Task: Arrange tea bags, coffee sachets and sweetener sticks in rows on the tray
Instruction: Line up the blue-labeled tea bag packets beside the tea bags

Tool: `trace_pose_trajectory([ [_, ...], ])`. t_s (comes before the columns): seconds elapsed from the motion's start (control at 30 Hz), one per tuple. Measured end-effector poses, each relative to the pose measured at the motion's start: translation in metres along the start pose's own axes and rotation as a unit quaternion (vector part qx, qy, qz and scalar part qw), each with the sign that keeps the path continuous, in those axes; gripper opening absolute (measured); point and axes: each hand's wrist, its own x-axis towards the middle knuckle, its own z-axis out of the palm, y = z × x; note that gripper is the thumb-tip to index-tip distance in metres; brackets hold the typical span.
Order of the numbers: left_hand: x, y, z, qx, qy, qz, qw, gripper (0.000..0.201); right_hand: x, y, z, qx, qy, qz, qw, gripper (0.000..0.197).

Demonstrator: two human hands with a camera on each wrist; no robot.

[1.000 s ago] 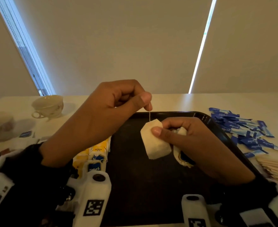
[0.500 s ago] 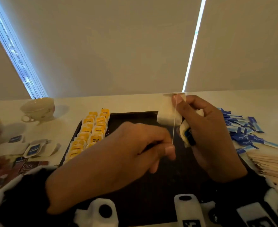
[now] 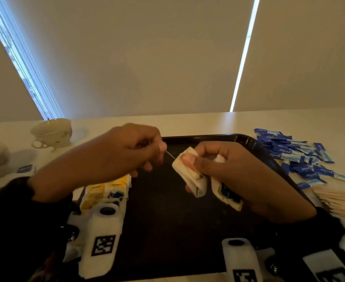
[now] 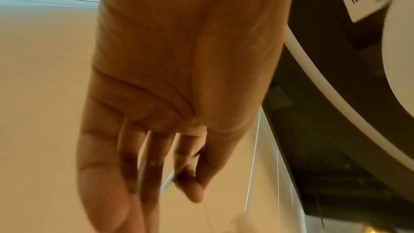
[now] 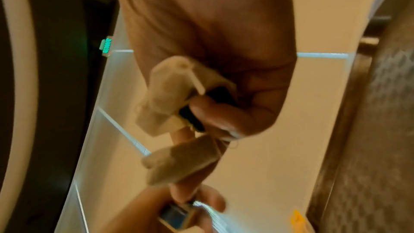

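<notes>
Nearest, the black rectangular tray [image 3: 167,220] lies under both hands; yellow-tagged tea bags [image 3: 104,190] are rowed at its left edge. Above it, a white paper tea bag [image 3: 186,169] is pinched by thumb & fingers of the right hand [image 3: 238,180], w/ a second, blue-tagged bag [image 3: 224,190] tucked in the same grip. Its thin white string [image 3: 170,154] is pinched taut by the left hand [image 3: 127,153]. Risk: if pulled harder, the string may be torn off, or the spare bag dropped. Farther right, blue sweetener sticks [image 3: 293,153] are heaped off-tray.
</notes>
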Motion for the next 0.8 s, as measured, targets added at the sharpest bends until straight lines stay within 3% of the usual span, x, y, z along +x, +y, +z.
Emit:
trace_pose_trajectory([
  [0.07,-0.005,0.006,-0.009,-0.064,0.008,0.0,0.998,0.032,0.002,0.001,0.003,-0.055,0.017,-0.009,0.998,0.013],
  [0.13,-0.009,0.013,-0.01,-0.076,0.016,0.023,0.997,0.029,0.004,0.003,0.007,-0.099,0.051,-0.024,0.993,0.013],
  [0.37,-0.016,0.025,0.008,0.023,0.044,0.08,0.996,0.04,0.009,0.012,0.011,-0.084,0.147,-0.046,0.985,0.02],
  [0.47,-0.015,0.025,0.015,0.045,0.063,0.097,0.992,0.031,0.009,0.012,0.012,-0.069,0.147,-0.043,0.986,0.019],
  [0.67,-0.022,0.027,0.014,0.085,0.081,0.097,0.988,0.038,0.009,0.015,0.014,-0.063,0.176,-0.056,0.981,0.021],
  [0.73,-0.002,0.006,0.022,0.099,0.097,0.065,0.988,0.034,0.008,0.015,0.014,-0.053,0.184,-0.058,0.98,0.021],
  [0.77,-0.004,-0.023,0.027,0.126,0.075,0.085,0.986,0.029,0.008,0.015,0.015,-0.047,0.186,-0.059,0.98,0.02],
  [0.8,-0.005,-0.054,0.021,0.182,0.062,0.051,0.98,0.023,0.008,0.015,0.015,-0.039,0.188,-0.06,0.98,0.02],
])
